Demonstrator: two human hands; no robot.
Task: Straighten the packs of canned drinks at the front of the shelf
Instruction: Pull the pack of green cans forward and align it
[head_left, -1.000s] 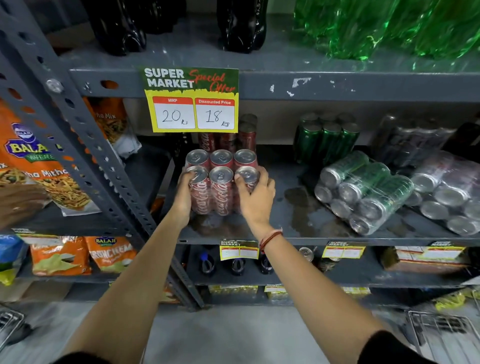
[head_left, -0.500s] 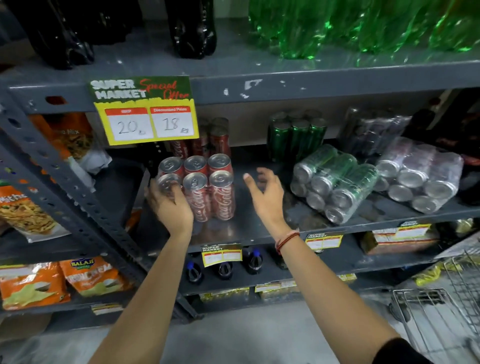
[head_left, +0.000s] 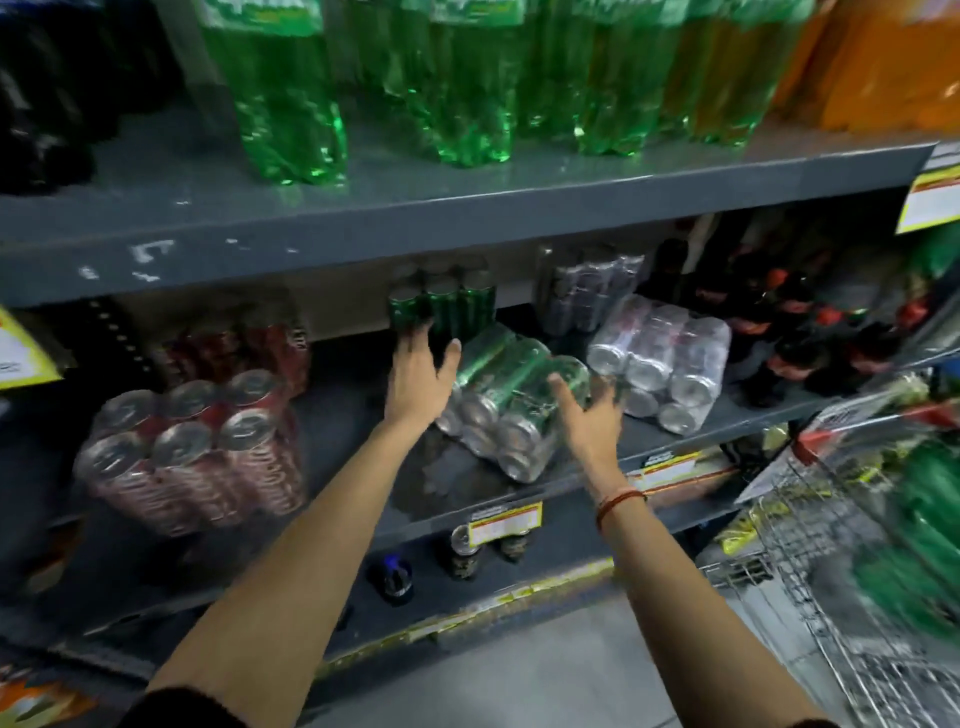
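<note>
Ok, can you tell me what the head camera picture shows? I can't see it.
Two open hands, left hand and right hand, reach toward a tipped-over pack of green cans on a grey shelf. A red can pack stands at the left, a silver can pack at the right.

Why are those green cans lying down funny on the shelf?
The green can pack lies on its side, turned at an angle to the shelf edge, while the red can pack stands upright. Both open hands, left hand and right hand, reach toward it.
</note>
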